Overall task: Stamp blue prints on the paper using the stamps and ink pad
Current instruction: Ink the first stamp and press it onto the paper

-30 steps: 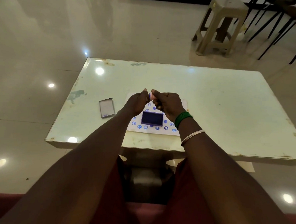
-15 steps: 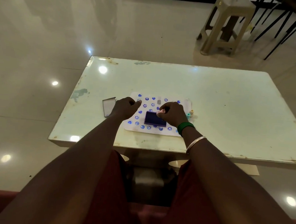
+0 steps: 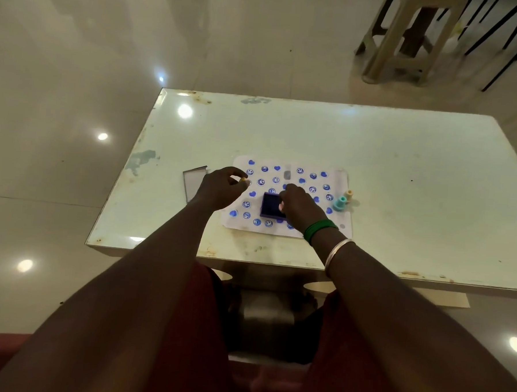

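Observation:
A white paper (image 3: 340,177) covered with several blue smiley and heart prints lies on the table. The open blue ink pad (image 3: 269,204) sits on the paper. My right hand (image 3: 301,208) pinches a small pinkish stamp (image 3: 281,208) and holds it down on the pad's right side. My left hand (image 3: 221,189) hovers over the paper's left edge, its fingertips closed on a small yellowish cap (image 3: 244,180). A teal stamp (image 3: 339,203) and a cream stamp (image 3: 349,195) stand upright at the paper's right edge.
The ink pad's lid (image 3: 193,182) lies on the pale table (image 3: 416,189) left of the paper, partly behind my left hand. A plastic stool (image 3: 406,38) and dark chair legs (image 3: 511,35) stand on the floor beyond the table.
My hands were raised together above the paper around the stamp. They have parted and dropped: the right brought the stamp onto the ink pad, the left moved left with the cap.

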